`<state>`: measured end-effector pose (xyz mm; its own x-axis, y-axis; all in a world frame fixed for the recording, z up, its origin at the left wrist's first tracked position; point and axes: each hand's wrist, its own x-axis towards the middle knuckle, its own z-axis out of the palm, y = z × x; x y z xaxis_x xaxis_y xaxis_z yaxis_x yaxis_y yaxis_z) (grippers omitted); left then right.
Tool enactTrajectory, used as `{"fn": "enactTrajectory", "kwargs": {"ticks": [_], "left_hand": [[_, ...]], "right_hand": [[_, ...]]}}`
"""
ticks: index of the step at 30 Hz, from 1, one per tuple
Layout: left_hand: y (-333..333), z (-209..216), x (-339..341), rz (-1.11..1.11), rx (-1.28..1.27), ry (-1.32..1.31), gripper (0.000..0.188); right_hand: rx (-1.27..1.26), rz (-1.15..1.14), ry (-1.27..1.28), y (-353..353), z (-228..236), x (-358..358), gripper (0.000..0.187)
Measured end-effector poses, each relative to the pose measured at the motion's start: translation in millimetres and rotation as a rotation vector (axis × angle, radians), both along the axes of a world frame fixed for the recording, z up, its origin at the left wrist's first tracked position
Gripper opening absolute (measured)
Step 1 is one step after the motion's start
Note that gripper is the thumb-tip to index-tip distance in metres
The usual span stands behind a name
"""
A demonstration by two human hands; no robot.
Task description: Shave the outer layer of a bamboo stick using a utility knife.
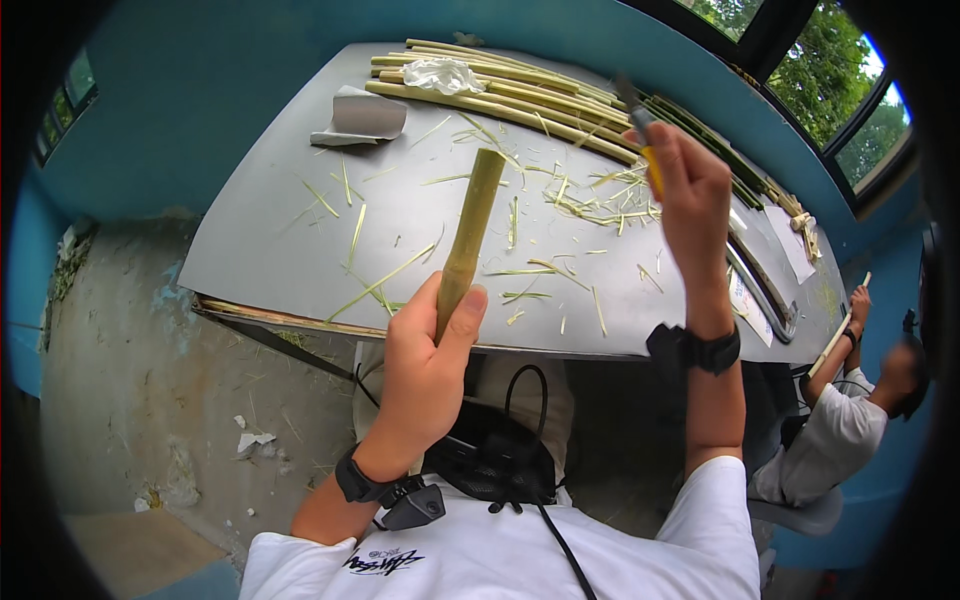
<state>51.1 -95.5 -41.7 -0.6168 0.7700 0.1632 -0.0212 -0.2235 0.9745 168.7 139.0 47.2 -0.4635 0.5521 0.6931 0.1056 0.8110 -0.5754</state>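
My left hand is closed round the lower end of a short, pale green bamboo piece. The piece tilts up over the near part of the table, its cut end facing away from me. Raised to the right, my right hand grips a utility knife with a grey and yellow handle. The blade points up and away, slightly blurred, and is apart from the bamboo piece. Thin bamboo shavings lie scattered on the tabletop below both hands.
Several long bamboo poles lie along the table's far edge, with crumpled white tissue on them. A curled grey sheet rests nearby. At right are a hacksaw-like metal frame and a seated person holding a pale stick.
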Motion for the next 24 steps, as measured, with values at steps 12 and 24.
{"fn": "enactTrajectory", "kwargs": {"ticks": [12, 24], "left_hand": [[-10.1, 8.9, -9.4, -0.173, 0.022, -0.255, 0.024], [-8.2, 8.0, -13.8, -0.224, 0.082, -0.140, 0.022]], "right_hand": [[-0.077, 0.416, -0.159, -50.6, -5.2, 4.6, 0.027], [0.077, 0.559, -0.340, -72.9, -37.7, -9.9, 0.029]]}}
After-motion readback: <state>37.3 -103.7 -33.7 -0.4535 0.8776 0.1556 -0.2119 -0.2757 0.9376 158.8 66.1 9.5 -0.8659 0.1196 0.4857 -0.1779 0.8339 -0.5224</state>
